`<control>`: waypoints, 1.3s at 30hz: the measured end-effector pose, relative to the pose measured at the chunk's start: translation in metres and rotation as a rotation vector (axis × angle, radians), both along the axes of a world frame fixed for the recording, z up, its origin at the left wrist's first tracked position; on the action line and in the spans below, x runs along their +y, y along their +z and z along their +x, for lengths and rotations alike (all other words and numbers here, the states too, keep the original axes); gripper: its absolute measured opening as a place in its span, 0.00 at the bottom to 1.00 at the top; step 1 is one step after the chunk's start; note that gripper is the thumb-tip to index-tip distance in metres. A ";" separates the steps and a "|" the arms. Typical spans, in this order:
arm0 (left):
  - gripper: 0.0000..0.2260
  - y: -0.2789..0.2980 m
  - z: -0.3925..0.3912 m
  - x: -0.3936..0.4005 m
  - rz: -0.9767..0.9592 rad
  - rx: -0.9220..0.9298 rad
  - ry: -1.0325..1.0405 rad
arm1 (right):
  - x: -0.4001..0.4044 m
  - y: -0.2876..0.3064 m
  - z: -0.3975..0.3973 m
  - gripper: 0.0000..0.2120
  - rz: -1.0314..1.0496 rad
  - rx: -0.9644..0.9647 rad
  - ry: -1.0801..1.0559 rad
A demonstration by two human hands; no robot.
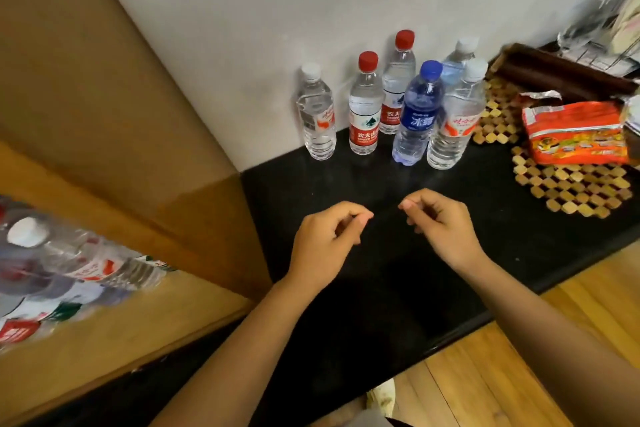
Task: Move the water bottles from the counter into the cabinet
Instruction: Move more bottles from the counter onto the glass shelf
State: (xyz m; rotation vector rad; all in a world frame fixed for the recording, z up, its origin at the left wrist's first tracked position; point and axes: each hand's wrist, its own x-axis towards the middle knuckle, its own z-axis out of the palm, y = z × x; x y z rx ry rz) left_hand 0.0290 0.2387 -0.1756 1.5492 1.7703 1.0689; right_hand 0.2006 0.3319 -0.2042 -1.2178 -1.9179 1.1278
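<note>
Hovering both hands over the counter's (398, 288) front part, I hold nothing: left hand (325, 246) and right hand (440, 229) have fingers loosely curled, empty. Six water bottles (388, 104) stand upright at the back edge against the wall, caps up, long axes vertical, grouped close together, probably for easy picking. More bottles (69, 263) show in the cabinet (121, 340) at the left.
</note>
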 end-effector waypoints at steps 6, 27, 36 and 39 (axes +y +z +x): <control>0.18 -0.009 0.017 0.114 -0.078 -0.212 0.016 | 0.088 -0.006 0.030 0.14 0.015 0.031 -0.301; 0.16 0.007 0.050 0.254 -0.119 -0.279 0.008 | 0.201 0.020 0.023 0.23 0.159 -0.129 -0.071; 0.17 0.007 0.037 0.226 -0.122 -0.190 -0.080 | 0.184 0.018 0.026 0.21 0.229 -0.247 -0.023; 0.18 0.003 0.034 0.209 -0.108 -0.183 -0.102 | 0.167 0.017 0.029 0.20 0.241 -0.231 -0.010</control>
